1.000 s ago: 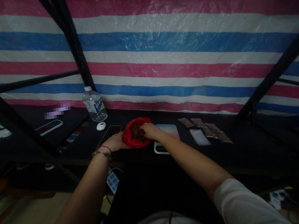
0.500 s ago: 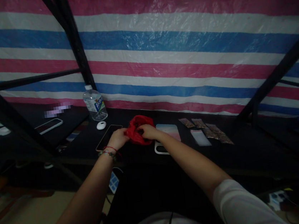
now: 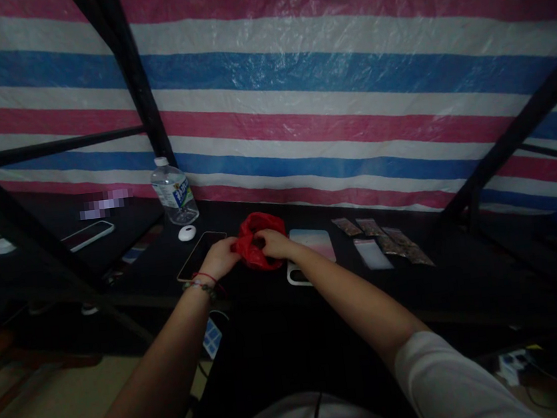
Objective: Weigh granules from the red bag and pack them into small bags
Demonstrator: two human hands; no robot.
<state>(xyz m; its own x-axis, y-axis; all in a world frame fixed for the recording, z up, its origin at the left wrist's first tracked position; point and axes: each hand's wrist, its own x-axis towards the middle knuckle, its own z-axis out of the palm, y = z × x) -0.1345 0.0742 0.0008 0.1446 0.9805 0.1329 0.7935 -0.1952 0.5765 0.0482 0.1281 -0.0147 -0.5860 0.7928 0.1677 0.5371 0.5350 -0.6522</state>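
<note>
A crumpled red plastic bag (image 3: pixel 250 252) stands on the black table with its mouth facing up. My left hand (image 3: pixel 221 258) is closed on the bag's left edge. My right hand (image 3: pixel 276 244) dips into the mouth from the right, fingers curled together; their tips and whatever lies between them are hidden. Beneath my right wrist is a flat white device (image 3: pixel 312 242) with a pale blue-pink top and a dark oval window. To its right lie several small clear bags of brown bits (image 3: pixel 398 244) and a stack of clear zip bags (image 3: pixel 373 254).
A dark phone (image 3: pixel 202 254) lies by my left hand. Behind it are a white rounded case (image 3: pixel 187 233) and a clear plastic bottle (image 3: pixel 175 192). Another phone (image 3: pixel 88 236) rests on the table at left. Black metal posts (image 3: pixel 129 71) frame a striped plastic sheet (image 3: pixel 321 97).
The view has shifted slightly. My right hand stays in the bag's mouth and my left hand keeps its hold on the edge; the bag's mouth looks a little wider.
</note>
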